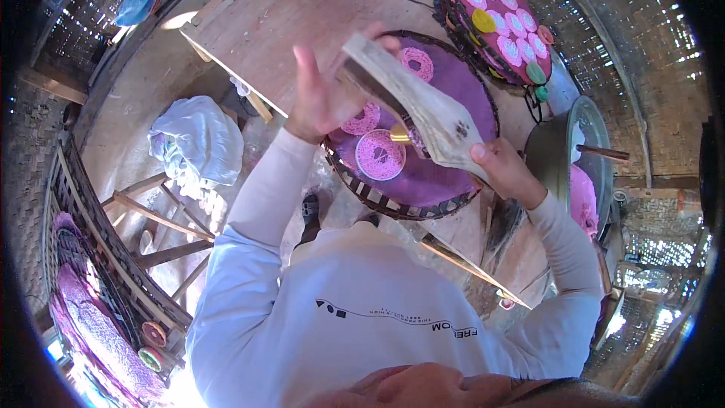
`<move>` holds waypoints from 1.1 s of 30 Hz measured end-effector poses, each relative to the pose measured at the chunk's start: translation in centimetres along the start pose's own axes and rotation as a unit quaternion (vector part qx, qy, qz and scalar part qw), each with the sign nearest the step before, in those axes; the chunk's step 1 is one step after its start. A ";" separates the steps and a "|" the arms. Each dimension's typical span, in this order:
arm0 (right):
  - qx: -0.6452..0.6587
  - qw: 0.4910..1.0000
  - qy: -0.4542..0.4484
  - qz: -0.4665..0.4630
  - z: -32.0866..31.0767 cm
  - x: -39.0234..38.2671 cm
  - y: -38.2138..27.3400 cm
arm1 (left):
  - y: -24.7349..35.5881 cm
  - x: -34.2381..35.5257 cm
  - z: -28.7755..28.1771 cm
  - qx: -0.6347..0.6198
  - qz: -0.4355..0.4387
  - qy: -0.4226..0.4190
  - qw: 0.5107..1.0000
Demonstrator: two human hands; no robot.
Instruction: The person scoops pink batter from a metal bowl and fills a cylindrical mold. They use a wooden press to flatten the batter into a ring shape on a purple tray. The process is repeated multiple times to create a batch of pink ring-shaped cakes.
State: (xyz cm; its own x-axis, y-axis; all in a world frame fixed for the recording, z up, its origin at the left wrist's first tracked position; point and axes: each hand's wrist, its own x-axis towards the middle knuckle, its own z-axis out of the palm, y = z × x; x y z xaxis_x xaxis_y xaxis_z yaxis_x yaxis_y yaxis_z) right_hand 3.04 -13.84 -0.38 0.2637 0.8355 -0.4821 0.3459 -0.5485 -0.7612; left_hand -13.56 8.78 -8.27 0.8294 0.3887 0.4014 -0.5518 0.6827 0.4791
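Note:
My left hand [321,94] and my right hand [504,168] hold the two ends of a flat, worn wooden paddle [423,109], tilted over a round woven tray [442,200] covered in purple cloth. On the cloth lie pink round discs [380,155], one partly hidden under the paddle. A small yellow piece [399,134] shows just under the paddle's edge. My left hand's fingers are spread along the paddle's far end; my right thumb presses its near end.
A second woven tray [498,26] with several pink, yellow and green discs leans at the back right. A metal basin [585,159] with pink contents stands right. A white cloth bundle [196,140] lies left. A purple-covered rack [91,295] sits lower left.

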 end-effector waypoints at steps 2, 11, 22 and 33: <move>0.069 0.997 0.010 -0.032 0.8 -0.3 -0.9 | 0.0 -0.5 0.0 0.299 -0.058 -0.057 0.951; -0.088 0.960 0.121 -0.235 8.1 6.7 6.4 | 1.2 -2.1 5.8 0.557 0.056 0.136 0.817; -0.209 0.930 0.162 -0.256 11.1 6.4 4.7 | 3.0 -5.9 5.0 0.416 0.047 0.305 0.855; -0.191 0.917 0.275 -0.217 7.7 9.6 5.7 | 3.8 -5.1 5.2 0.417 0.046 0.326 0.847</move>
State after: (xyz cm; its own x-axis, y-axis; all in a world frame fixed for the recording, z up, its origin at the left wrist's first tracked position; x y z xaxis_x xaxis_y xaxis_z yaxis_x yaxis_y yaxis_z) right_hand 0.60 -8.69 -12.64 0.4039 0.8922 0.2022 0.7888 -0.2277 -0.5709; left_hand -20.40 6.21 -4.48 0.5013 0.8615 0.0807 -0.2605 0.0613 0.9635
